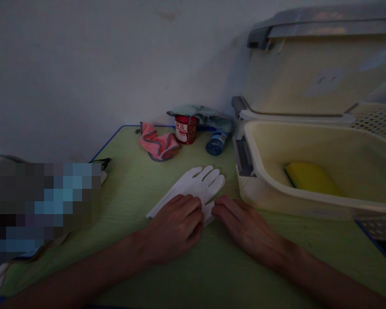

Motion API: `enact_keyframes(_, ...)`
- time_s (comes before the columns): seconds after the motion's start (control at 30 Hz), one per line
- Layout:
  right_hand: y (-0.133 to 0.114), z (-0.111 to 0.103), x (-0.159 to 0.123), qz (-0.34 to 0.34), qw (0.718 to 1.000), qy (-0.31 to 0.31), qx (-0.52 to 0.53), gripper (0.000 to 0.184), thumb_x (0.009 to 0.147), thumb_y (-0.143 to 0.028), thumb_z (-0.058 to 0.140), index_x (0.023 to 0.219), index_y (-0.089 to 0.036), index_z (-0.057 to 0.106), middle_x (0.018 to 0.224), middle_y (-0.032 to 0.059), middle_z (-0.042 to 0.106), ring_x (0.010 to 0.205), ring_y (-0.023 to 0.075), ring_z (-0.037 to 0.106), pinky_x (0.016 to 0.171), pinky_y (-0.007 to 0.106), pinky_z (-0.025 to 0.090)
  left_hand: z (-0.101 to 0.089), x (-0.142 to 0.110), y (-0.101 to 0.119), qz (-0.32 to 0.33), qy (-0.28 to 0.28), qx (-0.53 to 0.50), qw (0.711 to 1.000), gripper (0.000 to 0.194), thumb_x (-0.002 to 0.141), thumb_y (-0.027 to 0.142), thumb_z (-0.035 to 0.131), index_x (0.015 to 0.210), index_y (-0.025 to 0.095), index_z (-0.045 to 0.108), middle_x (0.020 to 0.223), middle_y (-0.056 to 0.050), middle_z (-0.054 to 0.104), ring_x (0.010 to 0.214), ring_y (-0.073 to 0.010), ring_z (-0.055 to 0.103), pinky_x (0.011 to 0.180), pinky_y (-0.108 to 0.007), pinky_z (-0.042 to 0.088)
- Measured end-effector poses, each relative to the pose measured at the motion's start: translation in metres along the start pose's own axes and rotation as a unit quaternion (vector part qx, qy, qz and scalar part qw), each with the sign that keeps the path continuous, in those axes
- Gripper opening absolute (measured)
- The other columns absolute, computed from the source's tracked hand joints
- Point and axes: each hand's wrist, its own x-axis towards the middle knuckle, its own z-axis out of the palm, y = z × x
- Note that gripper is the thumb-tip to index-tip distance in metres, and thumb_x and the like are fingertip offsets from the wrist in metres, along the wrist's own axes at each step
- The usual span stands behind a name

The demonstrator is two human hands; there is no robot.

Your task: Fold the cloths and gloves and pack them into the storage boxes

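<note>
A white glove (193,184) lies flat on the green table, its fingers pointing away from me and to the right. My left hand (176,227) is closed over the near side of the glove, its fingers curled at the base of the glove's thumb. At the tip of that thumb, my right hand (244,221) has its fingers pinched together on the fabric. The curled fingers partly hide the near edge of the glove. Exactly how much fabric each hand grips cannot be seen.
On the right stands a cream bin (254,193) with its lid (296,81) raised and a yellow sponge (312,177) inside. Against the wall are a pink cloth (159,143), a red tub (185,131), a blue bottle (216,143) and a grey-green cloth (209,115). A pixelated area covers the left.
</note>
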Motion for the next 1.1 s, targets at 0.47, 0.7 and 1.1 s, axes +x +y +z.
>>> enact_keyframes(0.47,-0.003,-0.001,-0.006,-0.042,0.999,-0.023,-0.022,0.019,0.084,-0.001,0.042,0.08,-0.013,0.056,0.076,0.0043,0.058,0.061,0.0151,0.054,0.057,0.027,0.045,-0.001,0.0,0.0,0.014,-0.053,0.002,0.998,0.013,0.079,0.01,0.046,0.072,0.013,0.057,0.078,-0.005,0.058,0.072,-0.0169,0.052,0.065,-0.03,0.046)
enact_keyframes(0.7,-0.002,-0.001,-0.008,-0.054,0.998,-0.041,-0.012,0.019,0.084,-0.001,0.043,0.081,-0.011,0.058,0.077,0.0054,0.058,0.064,0.0156,0.054,0.059,0.027,0.046,0.001,-0.003,-0.001,-0.005,-0.067,-0.023,0.997,0.004,0.075,0.014,0.052,0.074,0.015,0.055,0.083,-0.005,0.057,0.077,-0.0178,0.054,0.069,-0.03,0.047)
enact_keyframes(1.1,-0.002,-0.002,-0.01,-0.063,0.997,-0.036,0.008,0.02,0.087,-0.004,0.042,0.084,-0.012,0.06,0.08,0.0061,0.062,0.072,0.0167,0.055,0.067,0.03,0.048,0.014,-0.008,-0.004,-0.122,-0.091,0.008,0.988,0.051,0.093,0.032,0.034,0.137,0.007,0.025,0.148,-0.02,0.023,0.137,-0.0266,0.02,0.108,-0.045,0.03)
